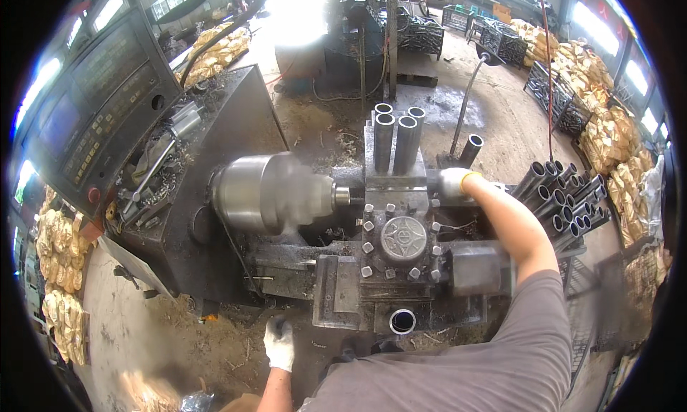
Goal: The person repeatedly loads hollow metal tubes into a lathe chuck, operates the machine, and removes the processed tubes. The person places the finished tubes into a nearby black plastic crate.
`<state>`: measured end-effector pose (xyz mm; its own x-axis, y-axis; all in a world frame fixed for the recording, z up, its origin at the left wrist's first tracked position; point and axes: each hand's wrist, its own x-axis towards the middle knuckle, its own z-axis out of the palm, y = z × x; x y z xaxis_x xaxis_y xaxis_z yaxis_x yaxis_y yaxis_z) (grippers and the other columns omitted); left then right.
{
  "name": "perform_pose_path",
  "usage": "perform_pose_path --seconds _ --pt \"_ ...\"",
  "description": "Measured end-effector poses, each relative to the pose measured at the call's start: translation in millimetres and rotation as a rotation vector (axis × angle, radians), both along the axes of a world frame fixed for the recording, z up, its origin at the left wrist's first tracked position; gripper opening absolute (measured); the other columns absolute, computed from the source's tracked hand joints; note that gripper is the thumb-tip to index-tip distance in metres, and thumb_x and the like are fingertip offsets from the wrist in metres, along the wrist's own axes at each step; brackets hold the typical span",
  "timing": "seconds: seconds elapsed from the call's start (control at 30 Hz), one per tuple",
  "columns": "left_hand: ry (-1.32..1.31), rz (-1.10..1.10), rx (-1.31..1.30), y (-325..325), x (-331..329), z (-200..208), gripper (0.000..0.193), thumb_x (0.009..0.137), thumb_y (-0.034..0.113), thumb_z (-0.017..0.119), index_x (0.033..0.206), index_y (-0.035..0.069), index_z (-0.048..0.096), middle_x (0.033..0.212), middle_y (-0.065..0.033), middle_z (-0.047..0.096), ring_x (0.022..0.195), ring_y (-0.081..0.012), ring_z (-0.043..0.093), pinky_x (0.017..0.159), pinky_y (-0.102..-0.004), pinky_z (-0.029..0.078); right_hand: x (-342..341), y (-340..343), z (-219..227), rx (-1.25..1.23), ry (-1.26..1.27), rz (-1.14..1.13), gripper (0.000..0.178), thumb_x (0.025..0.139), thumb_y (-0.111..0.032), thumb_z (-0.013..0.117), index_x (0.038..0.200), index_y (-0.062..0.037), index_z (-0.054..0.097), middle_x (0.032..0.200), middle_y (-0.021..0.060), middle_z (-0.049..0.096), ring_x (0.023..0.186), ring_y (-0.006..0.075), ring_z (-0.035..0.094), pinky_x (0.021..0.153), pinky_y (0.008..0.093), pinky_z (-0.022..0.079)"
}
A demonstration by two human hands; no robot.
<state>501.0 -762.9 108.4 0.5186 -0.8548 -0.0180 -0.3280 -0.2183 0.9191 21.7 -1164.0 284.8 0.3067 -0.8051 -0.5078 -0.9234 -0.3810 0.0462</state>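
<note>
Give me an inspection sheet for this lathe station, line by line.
Surface: lathe bed, dark and oily; dirt floor with chips below.
Job's things: blurred chuck beside the tool post; four tubes standing behind it.
Clutter: tube stack at right; one tube end at the front; swarf by the control panel.
Grippers: right hand, gloved, resting at the tool post's right side; left hand, gloved, low and away from the machine, closed on something small and dark.
Cables: hoses at upper left.
Surroundings: yellow sacks, crates.
</note>
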Motion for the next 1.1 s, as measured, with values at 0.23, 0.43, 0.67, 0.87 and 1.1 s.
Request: perform_pose_path --seconds 0.23,0.43,0.67,0.87,1.1 --pt "-0.952 -0.393 -0.408 -147 -84 143 0.068 0.079 0.014 0.083 0.141 0.011 0.056 0.144 -0.0166 0.054 0.138 -0.0369 0.049 0.125 -0.0617 0.028 155 -15 48 0.181 -0.486 0.233 0.034 0.092 -0.034 0.072 0.110 -0.0062 0.081 0.094 0.0113 0.079 0.081 0.0251 0.074 0.077 0.0407 0.059" --pt "-1.206 -0.542 -0.358 -258 -119 148 0.081 0.081 0.026 0.082 0.153 0.008 0.049 0.167 -0.0205 0.034 0.159 -0.0472 0.019 0.131 -0.0656 0.007 184 -28 11 0.240 -0.350 0.270 0.025 0.086 -0.024 0.077 0.095 -0.0010 0.076 0.077 0.0092 0.075 0.065 0.0198 0.070 0.058 0.0372 0.056" --pt "-1.609 -0.510 -0.283 -326 -110 116 0.066 0.089 0.038 0.070 0.146 0.006 0.059 0.163 -0.0242 0.042 0.158 -0.0441 0.026 0.133 -0.0621 0.002 32 -12 4 0.073 -0.310 0.240 0.032 0.071 -0.022 0.085 0.098 -0.0041 0.078 0.087 0.0162 0.078 0.081 0.0252 0.077 0.074 0.0431 0.059" --pt "-1.414 -0.594 -0.447 -315 -118 139 0.064 0.086 0.038 0.080 0.142 0.011 0.063 0.162 -0.0211 0.045 0.159 -0.0398 0.026 0.133 -0.0577 0.007 -15 41 -47 -0.237 -0.253 -0.032 0.047 0.075 -0.042 0.082 0.106 -0.0069 0.078 0.103 0.0215 0.078 0.098 0.0412 0.074 0.086 0.0474 0.059" --pt "-0.241 -0.833 -0.410 -113 -87 166 0.068 0.073 0.013 0.092 0.134 0.004 0.064 0.129 -0.0191 0.068 0.108 -0.0372 0.070 0.095 -0.0477 0.058 -16 90 58 -0.545 -0.590 -0.114 0.039 0.091 -0.035 0.075 0.116 -0.0057 0.076 0.107 0.0172 0.078 0.101 0.0336 0.075 0.090 0.0418 0.058"
